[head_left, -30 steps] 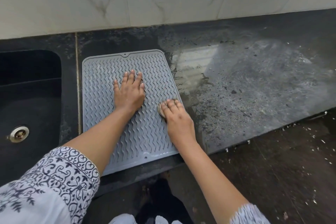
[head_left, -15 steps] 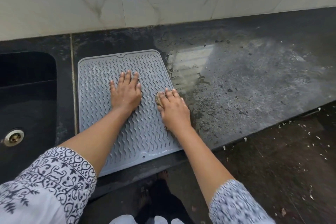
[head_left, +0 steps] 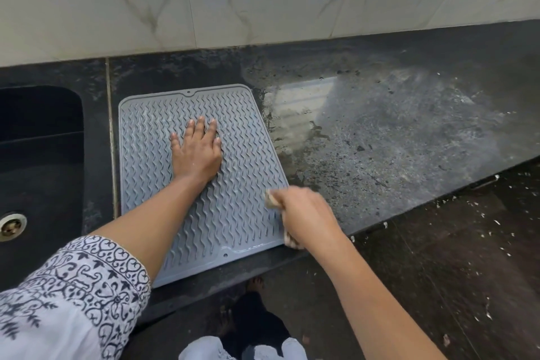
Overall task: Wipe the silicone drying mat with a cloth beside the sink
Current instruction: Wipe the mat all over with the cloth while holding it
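The grey mat (head_left: pixel 201 184) lies flat on the tabletop (head_left: pixel 394 131), just beside the sink (head_left: pixel 41 161). The left hand (head_left: pixel 197 152) presses open on the mat's middle. The right hand (head_left: pixel 305 218) has its grip closed around the cloth (head_left: pixel 272 201) at the mat's right edge.

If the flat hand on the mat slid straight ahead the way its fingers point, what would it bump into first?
The left hand points toward the wall. It would first meet the raised far rim of the mat, then bare black counter, then the marble wall. Nothing else lies in that line.

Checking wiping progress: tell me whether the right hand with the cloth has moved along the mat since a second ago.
Yes. The right hand, holding the cloth, has slid toward the near right corner of the mat, away from the left hand.
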